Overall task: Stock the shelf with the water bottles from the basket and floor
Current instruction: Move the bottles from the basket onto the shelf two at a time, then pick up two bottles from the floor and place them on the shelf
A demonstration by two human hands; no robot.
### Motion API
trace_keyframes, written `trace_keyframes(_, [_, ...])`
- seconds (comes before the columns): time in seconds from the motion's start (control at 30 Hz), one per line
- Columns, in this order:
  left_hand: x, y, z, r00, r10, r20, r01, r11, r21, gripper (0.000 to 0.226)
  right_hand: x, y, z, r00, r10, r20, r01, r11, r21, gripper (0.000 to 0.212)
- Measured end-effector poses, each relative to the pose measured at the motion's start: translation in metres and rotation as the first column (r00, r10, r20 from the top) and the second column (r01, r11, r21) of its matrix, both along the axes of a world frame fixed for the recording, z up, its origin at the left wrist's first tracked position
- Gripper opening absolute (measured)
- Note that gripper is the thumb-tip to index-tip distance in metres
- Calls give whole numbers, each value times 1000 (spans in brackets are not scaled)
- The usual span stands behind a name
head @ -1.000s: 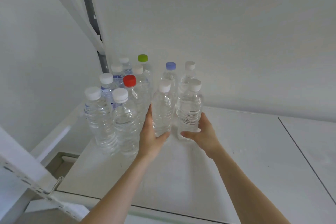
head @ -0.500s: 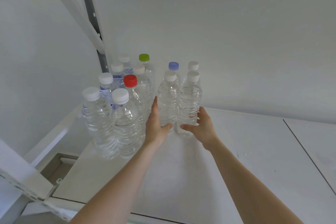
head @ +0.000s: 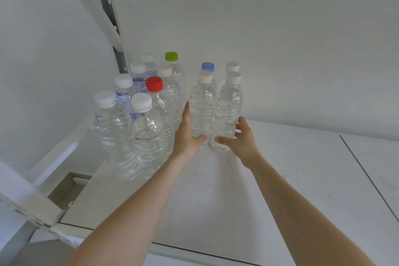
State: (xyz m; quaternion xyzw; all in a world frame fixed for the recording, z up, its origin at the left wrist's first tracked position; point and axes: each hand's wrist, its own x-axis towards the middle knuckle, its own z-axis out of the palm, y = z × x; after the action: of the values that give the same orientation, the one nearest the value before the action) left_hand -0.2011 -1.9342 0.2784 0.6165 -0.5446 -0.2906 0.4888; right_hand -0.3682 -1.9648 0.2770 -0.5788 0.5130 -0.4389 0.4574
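Here, left hand (head: 186, 136) round left bottle (head: 203, 106), right hand (head: 243, 143) round right bottle (head: 228, 110)

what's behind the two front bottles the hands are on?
Behind the left bottle stands a blue-capped bottle; behind the right bottle, a white-capped bottle. Only their caps show clearly. Their bodies are covered, so whether they touch the front pair cannot be told.

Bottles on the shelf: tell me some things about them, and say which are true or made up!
1. The red-capped bottle stands upright. True.
2. The left hand grips a bottle with a green cap. False: it grips the left white-capped bottle; the green-capped bottle stands at the back.
3. The right hand grips the right white-capped bottle. True.
4. Both gripped bottles lie on their sides. False: they are upright.
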Motion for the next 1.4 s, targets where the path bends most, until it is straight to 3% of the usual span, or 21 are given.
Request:
trace_keyframes(0.27, [0,8,1,994,24,104,-30,998,58,113,0,7,2,995,-18,-98,14,999,-42,67])
trace_keyframes(0.47, [-3,40,-5,956,-33,293,-6,992,129,93,-6,31,13,966,-68,-250,38,992,-119,73])
trace_keyframes(0.67, [-4,90,-6,859,-32,510,5,998,55,72,-17,70,20,773,-229,-591,46,950,-308,70])
trace_keyframes(0.8, [-7,126,-6,714,-30,700,27,1000,15,64,-24,107,22,622,-286,-729,6,933,-361,66])
trace_keyframes(0.93, [-9,157,-10,558,21,830,79,994,-79,62,-33,149,18,511,-358,-782,0,909,-417,65])
trace_keyframes(1.03, [-15,180,-13,475,-3,880,105,993,-53,62,-41,182,15,430,-368,-824,0,913,-408,65])
trace_keyframes(1.4, [-59,281,-30,405,-6,915,68,997,-23,64,-87,293,-2,305,-385,-871,-1,915,-404,65])
